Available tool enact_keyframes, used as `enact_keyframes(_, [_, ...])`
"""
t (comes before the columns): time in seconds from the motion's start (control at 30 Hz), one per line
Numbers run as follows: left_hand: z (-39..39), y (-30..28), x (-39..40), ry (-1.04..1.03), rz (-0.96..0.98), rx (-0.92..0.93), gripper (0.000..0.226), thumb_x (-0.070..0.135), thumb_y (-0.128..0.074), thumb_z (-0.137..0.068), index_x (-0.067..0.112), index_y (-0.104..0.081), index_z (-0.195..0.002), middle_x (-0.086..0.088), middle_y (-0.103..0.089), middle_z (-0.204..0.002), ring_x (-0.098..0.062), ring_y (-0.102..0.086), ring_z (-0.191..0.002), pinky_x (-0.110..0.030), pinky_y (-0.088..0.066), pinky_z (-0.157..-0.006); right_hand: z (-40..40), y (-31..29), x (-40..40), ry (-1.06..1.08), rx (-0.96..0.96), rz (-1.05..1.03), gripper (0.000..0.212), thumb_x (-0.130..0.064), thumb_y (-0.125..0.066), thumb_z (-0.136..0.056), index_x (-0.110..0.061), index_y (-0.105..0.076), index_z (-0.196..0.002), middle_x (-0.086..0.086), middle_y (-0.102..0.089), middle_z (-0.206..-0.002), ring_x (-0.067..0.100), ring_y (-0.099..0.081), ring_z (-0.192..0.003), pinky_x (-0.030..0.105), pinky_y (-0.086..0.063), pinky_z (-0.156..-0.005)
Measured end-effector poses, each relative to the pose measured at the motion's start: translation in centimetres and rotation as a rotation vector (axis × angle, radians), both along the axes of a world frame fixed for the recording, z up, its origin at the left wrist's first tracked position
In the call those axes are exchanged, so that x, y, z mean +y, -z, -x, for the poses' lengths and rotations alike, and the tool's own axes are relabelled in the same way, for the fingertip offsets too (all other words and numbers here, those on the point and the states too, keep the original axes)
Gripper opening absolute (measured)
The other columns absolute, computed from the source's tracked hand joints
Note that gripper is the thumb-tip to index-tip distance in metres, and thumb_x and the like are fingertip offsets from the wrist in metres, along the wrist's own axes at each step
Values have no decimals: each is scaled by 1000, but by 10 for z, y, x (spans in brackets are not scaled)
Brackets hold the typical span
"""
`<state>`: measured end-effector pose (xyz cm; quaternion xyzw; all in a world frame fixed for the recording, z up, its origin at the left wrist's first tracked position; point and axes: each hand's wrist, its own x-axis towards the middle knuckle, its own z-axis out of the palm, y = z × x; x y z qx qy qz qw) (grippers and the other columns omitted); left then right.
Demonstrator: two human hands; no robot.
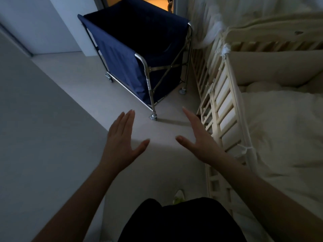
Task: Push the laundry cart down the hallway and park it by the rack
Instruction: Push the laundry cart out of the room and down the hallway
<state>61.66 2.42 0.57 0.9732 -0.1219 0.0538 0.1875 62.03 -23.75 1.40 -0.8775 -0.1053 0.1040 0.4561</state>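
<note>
The laundry cart is a dark blue fabric bin on a chrome frame with small castor wheels. It stands ahead of me on the pale floor, its right side close to a cream wooden crib. The bin looks dark inside; I cannot tell what it holds. My left hand is stretched out flat with fingers apart, below and short of the cart's near corner, touching nothing. My right hand is also flat with fingers spread, beside the crib rail and apart from the cart. No rack shows in the head view.
The wooden crib with cream bedding fills the right side. A grey wall runs along the left. A warm-lit doorway lies behind the cart. The pale floor strip between wall and crib is narrow.
</note>
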Motion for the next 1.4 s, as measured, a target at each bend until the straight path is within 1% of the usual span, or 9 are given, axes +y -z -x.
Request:
enact_keyframes(0.2, [-67,5,-7,-22,26,22,89,68,-36,-87,14,-14,-154,-5,-20,-161,-19,-11,-149,-39,-14,-117,-60,8,-8,-1,23,-38,94,-78,-46,-74,-44,-2,-150,-33,-6,-148,-9,-8,-137,31,-19,-109])
enact_keyframes(0.37, [-135,16,0,-21,30,24,93,76,-28,-86,15,-14,-154,-7,-21,-160,-20,-11,-149,-42,-16,-118,-119,19,-7,16,13,-29,94,-78,-46,-75,-41,-4,-151,-29,-8,-152,-7,-8,-141,28,-17,-110])
enact_keyframes(0.6, [-259,25,16,-14,32,17,92,77,-27,-86,16,-15,-154,-5,-22,-161,-21,-14,-149,-42,-16,-116,-236,26,12,23,11,-36,98,-81,-45,-73,-37,-7,-152,-23,-8,-158,-4,-8,-145,27,-15,-114])
enact_keyframes(0.67, [-291,22,22,-11,41,6,93,78,-26,-87,15,-16,-154,-4,-23,-160,-21,-15,-149,-41,-17,-116,-267,22,18,22,14,-64,96,-78,-48,-75,-36,-8,-152,-20,-8,-160,-6,-7,-145,25,-15,-115])
enact_keyframes(0.77, [-339,20,31,12,51,14,94,79,-27,-87,15,-15,-155,-3,-21,-161,-19,-12,-149,-40,-15,-118,-310,21,27,37,46,-105,89,-65,-55,-81,-40,-7,-152,-22,-8,-160,-6,-7,-145,30,-16,-118])
enact_keyframes(0.9, [-394,17,31,37,40,24,94,79,-26,-87,16,-13,-154,-5,-21,-161,-22,-12,-150,-46,-19,-120,-357,23,30,72,75,-102,87,-57,-59,-83,-42,-5,-151,-25,-5,-159,-5,-6,-146,33,-16,-118])
enact_keyframes(1.1, [-449,22,17,36,86,28,94,74,-36,-86,17,-8,-155,-2,-18,-161,-18,-10,-149,-39,-15,-119,-422,18,13,124,29,-101,86,-54,-57,-85,-37,-5,-152,-28,-4,-156,-19,-6,-138,13,-17,-110])
enact_keyframes(1.27, [-492,26,-4,46,73,31,96,75,-36,-86,18,-4,-156,-2,-15,-162,-17,-8,-149,-38,-13,-119,-481,23,-13,126,-21,-122,88,-69,-51,-81,-39,-6,-151,-33,-6,-153,-15,-7,-141,6,-15,-108])
enact_keyframes(1.4, [-532,26,-24,-12,49,15,94,73,-39,-86,19,-4,-156,0,-15,-162,-17,-7,-150,-38,-13,-120,-536,30,-34,93,5,-161,89,-70,-51,-81,-40,-6,-151,-27,-6,-156,-12,-8,-142,19,-17,-114])
